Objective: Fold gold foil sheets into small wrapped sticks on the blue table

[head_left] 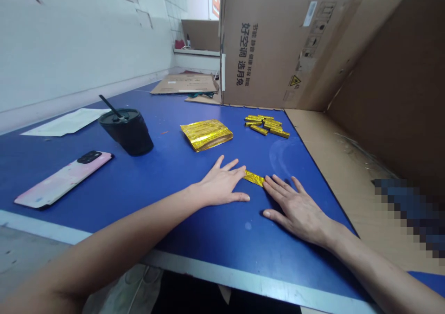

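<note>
Flatly, a gold foil strip [255, 178] is lying on the blue table [208, 237], its ends meeting the fingers of the left hand [220, 185] and the right hand [301, 210]. Both hands are resting open, palms down, thumbs pointing toward each other, while the forearms [149, 221] are slanting inward.

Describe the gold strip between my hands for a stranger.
On the blue table, find the space between your left hand and right hand. The gold strip lies there, touched at each end. Unlike the gold stack and small gold pieces behind, it lies singly.
</note>
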A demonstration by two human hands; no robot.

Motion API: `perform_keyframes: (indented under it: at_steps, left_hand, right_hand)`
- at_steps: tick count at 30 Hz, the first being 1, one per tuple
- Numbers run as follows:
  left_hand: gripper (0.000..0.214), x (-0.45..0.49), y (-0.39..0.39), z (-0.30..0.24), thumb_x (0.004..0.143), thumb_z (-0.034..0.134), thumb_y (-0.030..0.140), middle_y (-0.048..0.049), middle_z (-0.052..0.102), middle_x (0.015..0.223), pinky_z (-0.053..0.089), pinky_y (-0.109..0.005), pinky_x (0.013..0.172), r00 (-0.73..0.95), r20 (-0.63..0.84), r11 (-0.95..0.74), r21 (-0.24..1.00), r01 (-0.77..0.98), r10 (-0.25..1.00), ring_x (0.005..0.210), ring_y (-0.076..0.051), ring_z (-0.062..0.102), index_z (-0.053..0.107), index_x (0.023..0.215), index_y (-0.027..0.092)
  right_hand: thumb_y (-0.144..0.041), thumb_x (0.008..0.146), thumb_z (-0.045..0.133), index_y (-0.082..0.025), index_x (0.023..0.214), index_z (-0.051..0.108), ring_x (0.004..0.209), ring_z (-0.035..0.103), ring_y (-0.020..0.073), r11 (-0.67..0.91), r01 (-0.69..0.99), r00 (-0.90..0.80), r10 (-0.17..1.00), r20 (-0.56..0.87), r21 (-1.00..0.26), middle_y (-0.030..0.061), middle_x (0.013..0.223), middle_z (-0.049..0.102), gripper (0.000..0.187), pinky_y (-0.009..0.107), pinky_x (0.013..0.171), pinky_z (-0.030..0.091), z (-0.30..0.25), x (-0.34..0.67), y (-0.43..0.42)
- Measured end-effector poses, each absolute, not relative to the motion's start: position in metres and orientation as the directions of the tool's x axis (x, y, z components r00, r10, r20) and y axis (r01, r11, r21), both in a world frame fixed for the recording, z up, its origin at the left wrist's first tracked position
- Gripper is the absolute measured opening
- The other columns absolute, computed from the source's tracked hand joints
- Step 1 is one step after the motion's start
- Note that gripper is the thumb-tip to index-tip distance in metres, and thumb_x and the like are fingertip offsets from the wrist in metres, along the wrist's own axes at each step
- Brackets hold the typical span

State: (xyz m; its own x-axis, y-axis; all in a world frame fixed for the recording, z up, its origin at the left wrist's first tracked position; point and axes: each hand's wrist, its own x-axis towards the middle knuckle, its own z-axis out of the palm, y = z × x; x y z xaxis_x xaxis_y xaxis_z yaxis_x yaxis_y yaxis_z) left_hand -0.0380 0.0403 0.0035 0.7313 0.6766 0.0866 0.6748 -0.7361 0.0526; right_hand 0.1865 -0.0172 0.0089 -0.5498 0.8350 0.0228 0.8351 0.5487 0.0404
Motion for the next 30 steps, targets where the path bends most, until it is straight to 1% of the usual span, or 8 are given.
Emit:
perform_keyframes:
  at_steps: [3,6,8,10,15,22,25,30]
  left_hand:
    - [0.081,-0.030,0.032,0.003,0.076,0.028,0.069,-0.0144,0.026,0.140,0.001,-0.053,0.102,0.706,0.120,-0.713,0.027,0.701,0.698,0.132,-0.029,0.008,0.031,0.131,0.010]
    - [0.086,-0.022,0.022,0.002,0.074,0.025,0.072,-0.0118,0.016,0.143,0.004,-0.051,0.102,0.792,0.080,-0.796,0.080,0.600,0.605,0.133,-0.027,0.006,0.019,0.136,0.013]
    - [0.085,-0.021,0.019,0.001,0.075,0.023,0.071,-0.0113,0.016,0.144,0.006,-0.050,0.103,0.815,0.033,-0.812,0.128,0.570,0.578,0.132,-0.026,0.008,0.013,0.137,0.014]
    - [0.081,-0.025,0.021,0.000,0.077,0.023,0.069,-0.0112,0.015,0.144,0.007,-0.050,0.102,0.796,0.004,-0.787,0.151,0.598,0.605,0.132,-0.026,0.010,0.013,0.137,0.016]
    - [0.078,-0.035,0.031,0.003,0.078,0.025,0.067,-0.0112,0.019,0.143,0.008,-0.053,0.101,0.718,-0.017,-0.709,0.144,0.690,0.696,0.131,-0.028,0.013,0.020,0.136,0.016]
    - [0.079,-0.036,0.027,0.004,0.077,0.027,0.068,-0.0119,0.020,0.142,0.008,-0.054,0.101,0.712,-0.024,-0.707,0.106,0.700,0.702,0.131,-0.030,0.014,0.021,0.136,0.015]
    - [0.077,-0.035,0.025,0.004,0.078,0.030,0.066,-0.0123,0.027,0.140,0.008,-0.053,0.101,0.714,0.028,-0.714,0.078,0.696,0.700,0.130,-0.029,0.018,0.027,0.134,0.014]
    - [0.051,-0.031,0.021,0.007,0.083,0.042,0.051,-0.0109,0.050,0.123,0.015,-0.046,0.102,0.715,0.141,-0.726,0.050,0.686,0.685,0.120,-0.026,0.036,0.048,0.119,0.015]
  right_hand:
    - [-0.059,0.083,0.028,-0.012,0.133,0.033,0.128,0.024,0.0292,0.561,0.827,-0.562,0.826,0.040,0.033,0.0131,0.138,0.031,0.069,0.059,0.099,0.018,0.008,0.183,-0.019]
    - [-0.055,0.084,0.029,-0.013,0.134,0.031,0.128,0.024,0.0290,0.557,0.830,-0.558,0.829,0.029,0.025,0.0117,0.138,0.031,0.065,0.059,0.099,0.019,0.007,0.182,-0.019]
    - [-0.054,0.084,0.031,-0.013,0.134,0.030,0.127,0.025,0.0291,0.550,0.835,-0.550,0.835,0.015,0.020,0.0112,0.138,0.031,0.064,0.060,0.099,0.019,0.008,0.182,-0.018]
    - [-0.053,0.084,0.032,-0.014,0.134,0.031,0.127,0.026,0.0294,0.544,0.839,-0.545,0.839,0.012,0.013,0.0111,0.138,0.031,0.063,0.060,0.099,0.019,0.010,0.183,-0.018]
    - [-0.052,0.085,0.033,-0.016,0.132,0.035,0.126,0.028,0.0294,0.549,0.836,-0.548,0.835,0.043,-0.012,0.0105,0.136,0.036,0.059,0.060,0.098,0.020,0.012,0.184,-0.017]
    - [-0.050,0.086,0.033,-0.019,0.130,0.038,0.125,0.031,0.0289,0.516,0.857,-0.515,0.855,0.063,-0.001,0.0099,0.134,0.040,0.055,0.061,0.098,0.019,0.012,0.190,-0.014]
    - [-0.049,0.085,0.035,-0.018,0.129,0.040,0.125,0.030,0.0291,0.512,0.859,-0.511,0.857,0.069,0.009,0.0096,0.134,0.040,0.054,0.061,0.098,0.019,0.012,0.190,-0.013]
    - [-0.039,0.086,0.040,-0.020,0.121,0.050,0.123,0.035,0.0282,0.485,0.875,-0.481,0.870,0.108,-0.012,0.0076,0.131,0.046,0.041,0.059,0.096,0.025,0.008,0.194,-0.005]
